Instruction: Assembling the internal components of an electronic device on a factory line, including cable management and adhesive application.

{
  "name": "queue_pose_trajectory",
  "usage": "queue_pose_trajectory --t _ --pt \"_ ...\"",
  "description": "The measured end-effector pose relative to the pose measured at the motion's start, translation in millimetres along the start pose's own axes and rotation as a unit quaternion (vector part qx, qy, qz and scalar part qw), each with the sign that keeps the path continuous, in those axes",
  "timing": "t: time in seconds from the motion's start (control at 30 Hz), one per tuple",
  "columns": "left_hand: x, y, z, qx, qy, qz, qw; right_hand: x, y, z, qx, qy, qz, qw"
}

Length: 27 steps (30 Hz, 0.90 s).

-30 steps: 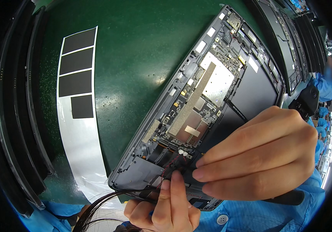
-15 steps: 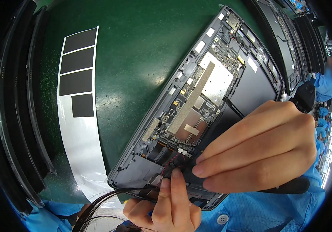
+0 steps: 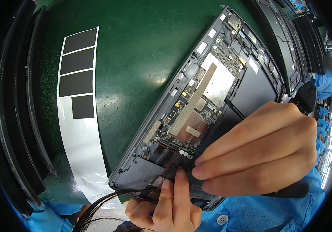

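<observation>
A grey tablet-like device [image 3: 258, 87] lies slanted and opened, its circuit board [image 3: 197, 104] and silver shield plate [image 3: 216, 81] bare. My left hand [image 3: 166, 210] is at its lower end, fingertips pressed by a thin red and black wire [image 3: 168, 167] near a small white connector [image 3: 184, 153]. My right hand [image 3: 258, 150] is closed over the device's right side, fingertips together beside the wire; what they pinch is hidden. A black rounded handle [image 3: 291, 190] shows below this hand, and another black piece [image 3: 306, 94] above it. Thin black strands [image 3: 96, 207] run to the left hand.
On the green table [image 3: 135, 50] lies a white backing strip [image 3: 73, 135] with several black rectangular stickers. Dark panels stand in a row at the left [image 3: 17, 104]; more devices [image 3: 282, 42] are at the upper right. Other people in blue are in the background.
The device has shifted very slightly. My left fingertips have moved a little to the right and down; my right hand stays nearly in place.
</observation>
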State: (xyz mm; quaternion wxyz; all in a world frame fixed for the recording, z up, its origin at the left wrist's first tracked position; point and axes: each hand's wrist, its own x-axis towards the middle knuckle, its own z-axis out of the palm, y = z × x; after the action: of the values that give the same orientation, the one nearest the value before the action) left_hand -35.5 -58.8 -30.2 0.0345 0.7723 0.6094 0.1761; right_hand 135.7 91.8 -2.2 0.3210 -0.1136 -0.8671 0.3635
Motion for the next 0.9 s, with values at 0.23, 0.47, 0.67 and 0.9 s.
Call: queue_pose_trajectory --t 0.23,0.47,0.67,0.9 --pt "-3 -5 6 0.005 0.041 0.041 0.998 -13 14 14 0.019 0.129 -0.100 0.986" --pt "-9 -1 6 -0.005 0.009 0.013 1.000 -14 13 15 0.007 0.146 -0.112 0.983" --pt "-3 2 2 -0.013 0.004 0.007 1.000 0 -7 -5 -0.023 0.002 0.008 1.000" --pt "5 16 -5 0.004 -0.020 -0.059 0.998 1 1 -6 -0.004 -0.001 -0.003 1.000"
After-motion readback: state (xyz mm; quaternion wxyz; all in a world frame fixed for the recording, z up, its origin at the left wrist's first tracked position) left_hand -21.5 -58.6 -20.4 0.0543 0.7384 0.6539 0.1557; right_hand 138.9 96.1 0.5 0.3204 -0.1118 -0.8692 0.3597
